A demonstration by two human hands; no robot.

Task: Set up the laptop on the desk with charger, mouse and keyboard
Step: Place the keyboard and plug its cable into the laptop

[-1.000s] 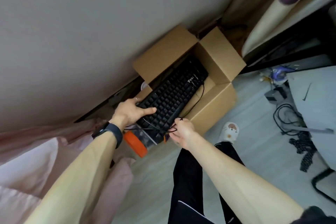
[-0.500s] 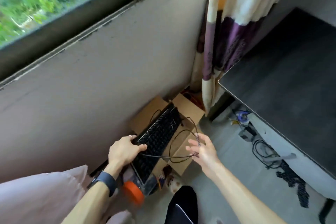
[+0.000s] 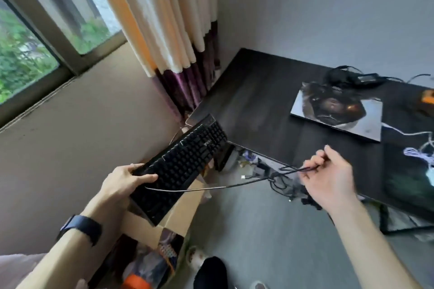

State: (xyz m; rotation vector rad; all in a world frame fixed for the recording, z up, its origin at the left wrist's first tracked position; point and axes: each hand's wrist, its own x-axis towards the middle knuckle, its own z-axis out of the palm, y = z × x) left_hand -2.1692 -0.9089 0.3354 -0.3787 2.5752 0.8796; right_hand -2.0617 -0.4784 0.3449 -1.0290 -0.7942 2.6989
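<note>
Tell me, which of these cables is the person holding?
The thin black keyboard cable, pinched in the right hand and trailing from the keyboard. The white cable and the charger's black cord lie untouched on the desk.

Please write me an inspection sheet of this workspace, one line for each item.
Surface: dark desk, wood-grain top.
Job's things: closed laptop and charger on desk; keyboard held off the desk; mouse not seen.
Clutter: open cardboard box on floor.
Hands: left hand grips keyboard's end; right hand pinches keyboard cable.
Cables: keyboard cable spans between hands; white cable on desk; cable tangle on floor.
Surroundings: curtain, window.
</note>
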